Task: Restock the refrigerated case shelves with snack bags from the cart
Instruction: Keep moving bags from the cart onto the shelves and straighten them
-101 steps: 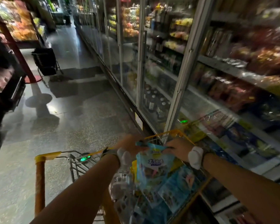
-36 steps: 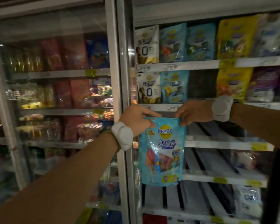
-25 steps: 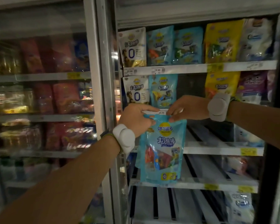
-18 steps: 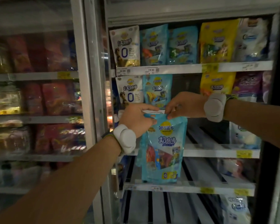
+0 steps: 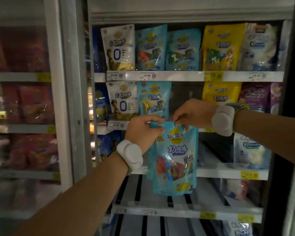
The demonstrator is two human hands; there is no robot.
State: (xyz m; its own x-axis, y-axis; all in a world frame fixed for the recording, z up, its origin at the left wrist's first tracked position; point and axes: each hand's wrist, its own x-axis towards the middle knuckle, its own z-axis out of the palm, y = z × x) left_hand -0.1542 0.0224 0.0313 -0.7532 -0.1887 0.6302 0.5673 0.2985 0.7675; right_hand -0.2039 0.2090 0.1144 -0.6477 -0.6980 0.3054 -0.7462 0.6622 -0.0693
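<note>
Both hands pinch the top edge of a blue snack bag [image 5: 174, 160], left hand [image 5: 141, 132] and right hand [image 5: 192, 113], holding it upright before the open case's second shelf [image 5: 160, 76] gap

The left hand [image 5: 144, 132] covers the upper left corner of the blue snack bag [image 5: 173, 160]. The bag conceals part of the third shelf [image 5: 220, 172] front edge. Goods behind the closed glass door [image 5: 24, 116] are blurred and cannot be identified. The bottom-right bag [image 5: 240, 229] is cut off by the bottom edge. Yellow price tags [image 5: 213, 76] are illegible.
</note>
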